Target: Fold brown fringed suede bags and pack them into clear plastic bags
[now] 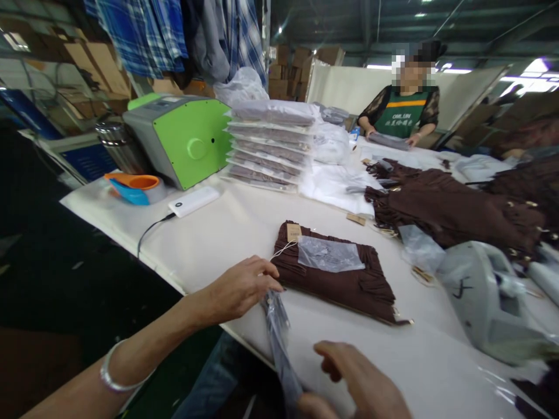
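Observation:
A folded dark brown garment (336,285) lies flat on the white table, a cardboard tag (294,233) with white string at its upper left corner. On top of it rests a small clear plastic packet (331,254). My left hand (244,288) is at the garment's left end, its bent fingers closed on the top of a clear plastic bag (279,343). The bag trails down over the table's front edge. My right hand (358,381), somewhat blurred, hovers beside the bag's lower part with thumb and fingers apart. Nothing shows between them.
A green and grey machine (187,139) stands at the back left, beside stacked bagged garments (268,148). A white power bank (194,202) and tape rolls (137,187) lie nearby. At right are a tape dispenser (484,297) and brown garments (458,209). A co-worker (406,113) stands across the table.

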A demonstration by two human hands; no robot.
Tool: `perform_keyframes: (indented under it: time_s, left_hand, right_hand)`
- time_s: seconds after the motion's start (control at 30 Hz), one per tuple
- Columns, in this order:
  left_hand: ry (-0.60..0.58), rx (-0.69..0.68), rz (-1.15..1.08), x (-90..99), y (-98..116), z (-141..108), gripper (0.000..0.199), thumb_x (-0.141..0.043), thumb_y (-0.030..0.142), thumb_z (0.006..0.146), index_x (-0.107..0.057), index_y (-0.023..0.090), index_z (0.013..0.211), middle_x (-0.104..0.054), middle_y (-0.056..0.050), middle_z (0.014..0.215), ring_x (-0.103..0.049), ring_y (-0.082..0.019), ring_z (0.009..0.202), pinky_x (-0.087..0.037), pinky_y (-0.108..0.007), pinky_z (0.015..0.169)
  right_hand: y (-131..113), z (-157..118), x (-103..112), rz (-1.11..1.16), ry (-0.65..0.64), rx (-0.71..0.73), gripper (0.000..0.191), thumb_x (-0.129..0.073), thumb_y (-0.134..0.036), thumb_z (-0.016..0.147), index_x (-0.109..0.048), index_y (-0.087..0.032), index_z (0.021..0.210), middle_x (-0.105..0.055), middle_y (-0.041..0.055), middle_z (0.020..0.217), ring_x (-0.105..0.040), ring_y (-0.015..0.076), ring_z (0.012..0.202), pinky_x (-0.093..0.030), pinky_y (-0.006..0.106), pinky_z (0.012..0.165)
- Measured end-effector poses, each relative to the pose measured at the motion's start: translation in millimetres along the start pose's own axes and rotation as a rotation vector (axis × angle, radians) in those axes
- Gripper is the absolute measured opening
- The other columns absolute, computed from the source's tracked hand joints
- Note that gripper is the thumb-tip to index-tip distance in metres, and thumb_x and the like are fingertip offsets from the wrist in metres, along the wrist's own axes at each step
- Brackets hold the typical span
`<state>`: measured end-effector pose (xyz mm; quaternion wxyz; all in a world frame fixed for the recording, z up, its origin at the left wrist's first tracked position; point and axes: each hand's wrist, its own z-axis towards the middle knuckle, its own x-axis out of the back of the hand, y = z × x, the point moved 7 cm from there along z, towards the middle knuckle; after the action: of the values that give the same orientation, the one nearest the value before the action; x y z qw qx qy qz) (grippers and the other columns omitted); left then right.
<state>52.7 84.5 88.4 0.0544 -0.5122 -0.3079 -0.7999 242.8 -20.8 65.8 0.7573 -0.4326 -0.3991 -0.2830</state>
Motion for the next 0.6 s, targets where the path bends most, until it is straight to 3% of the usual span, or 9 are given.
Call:
perform_keyframes:
  time_s: [0.03,0.1,0.2,0.3,0.43,0.5,0.6]
  left_hand:
    - [-0.043,-0.026,0.079,-6.1,5.4,2.5,0.029,-0.047,0.011,0.092,-0.063,0.025,0.111,-0.058,-0.006,0.115,-0.053,-0.018,0.105,-0.043,-0.033,0.093]
    - [-0.116,-0.068,0.243,-17.4,11.6,11.1,0.02,-0.055,0.016,0.09,-0.065,0.026,0.104,-0.059,-0.004,0.114,-0.053,-0.02,0.101,-0.042,-0.034,0.089]
    - [-0.172,-0.103,0.427,-27.2,12.2,26.3,0.005,-0.062,0.025,0.087,-0.067,0.024,0.089,-0.061,-0.004,0.107,-0.053,-0.022,0.098,-0.042,-0.035,0.083]
    - [-0.129,-0.091,0.536,-27.8,7.5,37.2,0.009,-0.066,0.03,0.084,-0.066,0.02,0.084,-0.062,-0.006,0.105,-0.052,-0.025,0.103,-0.041,-0.039,0.086]
    - [-0.061,-0.174,0.525,-31.4,5.0,43.0,0.013,-0.07,0.032,0.082,-0.067,0.02,0.082,-0.053,-0.007,0.134,-0.039,-0.03,0.13,-0.031,-0.046,0.106]
    - [-0.109,-0.178,0.48,-36.9,0.4,45.3,0.017,-0.074,0.035,0.078,-0.068,0.019,0.081,-0.055,-0.008,0.131,-0.046,-0.029,0.125,-0.036,-0.043,0.104]
    - [-0.172,-0.068,0.43,-39.0,-10.1,50.2,0.016,-0.074,0.032,0.079,-0.065,0.019,0.082,-0.064,-0.004,0.108,-0.062,-0.021,0.096,-0.049,-0.032,0.083]
  right_hand:
    - [-13.5,-1.0,-18.0,-0.047,0.0,0.031,0.048,-0.073,-0.049,0.073,-0.056,-0.023,0.109,-0.069,0.0017,0.08,-0.066,0.0192,0.066,-0.053,0.026,0.055]
    - [-29.3,2.3,-44.5,-0.122,0.023,0.047,0.038,-0.071,-0.033,0.075,-0.053,-0.023,0.107,-0.067,0.0017,0.079,-0.064,0.0208,0.068,-0.052,0.029,0.057]
    - [-39.4,13.2,-60.4,-0.17,0.0,0.029,0.034,-0.066,-0.016,0.072,-0.05,-0.024,0.102,-0.065,0.0007,0.08,-0.061,0.0211,0.069,-0.049,0.03,0.059]
    - [-45.3,20.9,-59.5,-0.208,-0.03,-0.008,0.034,-0.069,-0.013,0.064,-0.049,-0.024,0.09,-0.064,0.0007,0.081,-0.059,0.0228,0.071,-0.046,0.032,0.059]
    - [-42.8,26.2,-55.0,-0.265,-0.051,-0.047,0.034,-0.062,0.0,0.064,-0.049,-0.024,0.083,-0.064,-0.0004,0.08,-0.058,0.0196,0.071,-0.04,0.029,0.059]
    - [-37.1,30.5,-47.9,-0.334,-0.071,-0.032,0.035,-0.06,0.004,0.065,-0.05,-0.024,0.085,-0.064,-0.0005,0.079,-0.057,0.019,0.069,-0.036,0.028,0.057]
    - [-26.4,39.2,-27.4,-0.44,-0.093,0.049,0.031,-0.062,0.003,0.071,-0.053,-0.023,0.085,-0.063,0.0001,0.078,-0.055,0.0192,0.068,-0.031,0.03,0.057]
